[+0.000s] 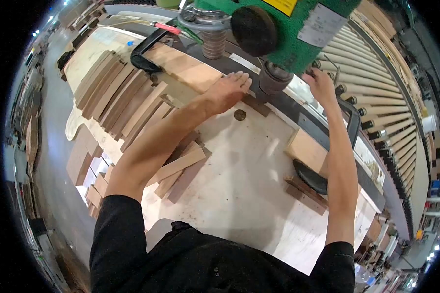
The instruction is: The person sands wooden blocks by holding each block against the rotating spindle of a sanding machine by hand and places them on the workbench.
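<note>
at the far left, a grey floor [58,112] is seen beyond the worktable [244,180]. along the table's left side, curved wooden strips [102,93] are laid side by side in a row, and nearer the person's body a few loose strips [181,163] are crossed over one another, partly hidden by the left forearm. a long pale block [186,66] is held down at its left end by a black clamp [144,53].

at the right end of that block, the left hand [230,93] is laid palm down, its fingers stretched out and kept close together — nothing is seen to be clutched, and the hand is rested over the brown wood piece [257,105]. this piece is placed along the dark fence, its right end left uncovered just beside the chuck [275,78] of a green drill press [298,49]. a round dark spot [240,115] is shown on the tabletop, just below the hand.

farther right, a second pale block [308,151] is pressed by the black pad [310,177] of another clamp, with short brown strips [305,195] set beside it. the right hand [321,85] is raised beside the chuck, its fingers curled near a thin metal rod [336,68] — whether the rod is gripped cannot be told. at the far right, pale rollers [381,88] are ranged in a row.
</note>
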`<state>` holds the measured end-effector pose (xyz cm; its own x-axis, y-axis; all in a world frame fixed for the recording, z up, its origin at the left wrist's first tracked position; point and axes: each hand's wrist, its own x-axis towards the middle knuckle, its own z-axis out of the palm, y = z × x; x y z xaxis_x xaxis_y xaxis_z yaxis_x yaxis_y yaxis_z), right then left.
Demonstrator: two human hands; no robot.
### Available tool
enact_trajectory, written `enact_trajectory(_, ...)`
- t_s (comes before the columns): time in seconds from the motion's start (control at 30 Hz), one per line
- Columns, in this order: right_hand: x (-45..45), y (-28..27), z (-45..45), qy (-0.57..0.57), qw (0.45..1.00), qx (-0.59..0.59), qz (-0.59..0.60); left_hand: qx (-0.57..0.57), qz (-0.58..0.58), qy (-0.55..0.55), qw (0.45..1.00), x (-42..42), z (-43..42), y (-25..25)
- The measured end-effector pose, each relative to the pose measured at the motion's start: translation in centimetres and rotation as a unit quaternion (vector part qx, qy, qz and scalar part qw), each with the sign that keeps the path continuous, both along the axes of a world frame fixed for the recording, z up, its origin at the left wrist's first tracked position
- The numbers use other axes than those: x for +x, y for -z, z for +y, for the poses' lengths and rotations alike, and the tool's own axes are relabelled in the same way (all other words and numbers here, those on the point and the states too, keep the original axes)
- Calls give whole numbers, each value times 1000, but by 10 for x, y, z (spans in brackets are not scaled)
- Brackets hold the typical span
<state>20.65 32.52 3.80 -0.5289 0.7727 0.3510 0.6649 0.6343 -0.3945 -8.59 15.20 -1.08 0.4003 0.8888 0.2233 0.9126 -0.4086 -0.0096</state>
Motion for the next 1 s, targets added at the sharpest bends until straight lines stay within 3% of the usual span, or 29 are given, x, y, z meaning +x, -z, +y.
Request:
enact_trajectory(0.33,-44,12,8,84,994,-69,5,33,20,31,999,-6,8,15)
enact_trajectory(0.47,-40,21,6,69,996,-21,42,43,-1,49,998,-7,7,8)
enact_trajectory(0.5,-34,28,7,68,995,36,66,27,-18,42,999,-8,6,7)
enact_trajectory(0.6,12,1,-15,73,997,-24,21,-6,-53,54,997,-13,3,-1)
enact_trajectory(0.73,89,-55,-49,110,990,7,90,50,65,26,996,-33,6,-4)
enact_trajectory(0.87,103,-130,-73,90,986,57,129,-19,19,-6,1000,-29,8,-27)
enact_trajectory(1.0,105,-131,-64,88,987,15,137,-20,-60,61,996,1,15,-17)
